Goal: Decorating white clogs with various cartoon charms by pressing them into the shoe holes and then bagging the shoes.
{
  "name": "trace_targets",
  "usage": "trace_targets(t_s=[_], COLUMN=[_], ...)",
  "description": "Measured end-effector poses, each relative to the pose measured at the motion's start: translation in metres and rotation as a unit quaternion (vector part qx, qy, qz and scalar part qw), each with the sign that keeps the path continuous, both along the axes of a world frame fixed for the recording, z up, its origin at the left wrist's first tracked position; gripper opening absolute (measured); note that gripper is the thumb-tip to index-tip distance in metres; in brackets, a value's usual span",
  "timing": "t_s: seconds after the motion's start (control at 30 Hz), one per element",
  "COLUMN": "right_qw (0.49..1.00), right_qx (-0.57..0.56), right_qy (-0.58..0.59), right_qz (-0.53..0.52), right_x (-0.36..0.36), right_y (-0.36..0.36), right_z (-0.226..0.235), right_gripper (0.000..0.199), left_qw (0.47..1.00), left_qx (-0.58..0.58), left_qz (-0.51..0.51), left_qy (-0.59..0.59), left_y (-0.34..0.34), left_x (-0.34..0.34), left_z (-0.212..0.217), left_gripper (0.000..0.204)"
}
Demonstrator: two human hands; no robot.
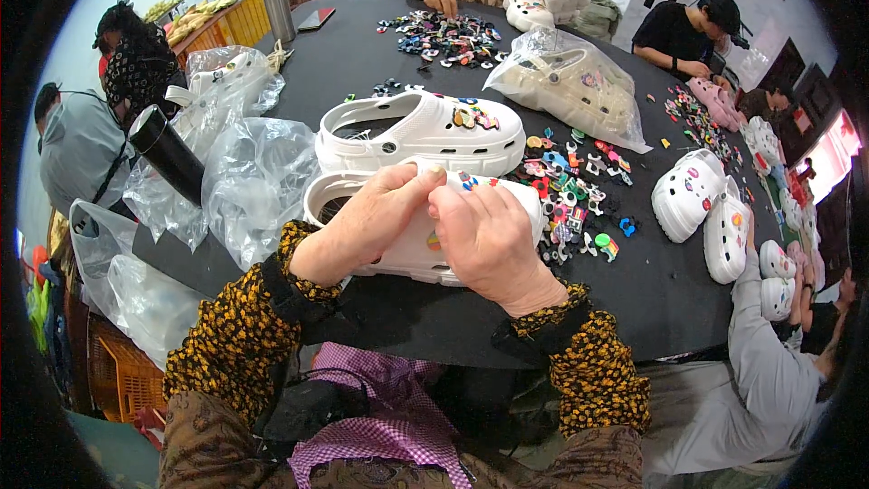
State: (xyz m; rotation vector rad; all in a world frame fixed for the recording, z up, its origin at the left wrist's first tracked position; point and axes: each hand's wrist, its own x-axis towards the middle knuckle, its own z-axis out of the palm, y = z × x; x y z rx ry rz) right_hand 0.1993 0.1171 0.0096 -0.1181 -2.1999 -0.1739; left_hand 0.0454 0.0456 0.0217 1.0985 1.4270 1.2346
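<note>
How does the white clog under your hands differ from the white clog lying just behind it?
The near white foam clog is held by the left hand and right hand, which cover most of its top; the far white foam clog lies untouched and fully visible. The far one shows a cluster of colourful charms on its toe; the near one shows only a few. Both are white, strapped, lying sideways on the black table.

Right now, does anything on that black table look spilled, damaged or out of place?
Nothing stands out. The small coloured shoe charms lie loose across the black round table, but as a working pile beside the shoes. The left hand and right hand both rest on the near white foam clog; the second white foam clog sits upright behind it.
</note>
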Motion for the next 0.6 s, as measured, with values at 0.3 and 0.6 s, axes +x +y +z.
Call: trace_targets(t_s=[0.3,0.6], right_qw=[0.999,0.992], right_qx=[0.025,0.069], right_qy=[-0.018,-0.025], right_qz=[0.028,0.102], right_x=[0.002,0.005], right_y=[0.003,-0.013], right_z=[-0.003,0.003], right_gripper=[0.023,0.024], left_qw=[0.999,0.998], left_qx=[-0.024,-0.009], left_qz=[0.022,0.016], left_qy=[0.011,-0.068], left_y=[0.001,0.002], left_x=[0.001,0.004], left_z=[-0.004,0.005], left_gripper=[0.038,0.037])
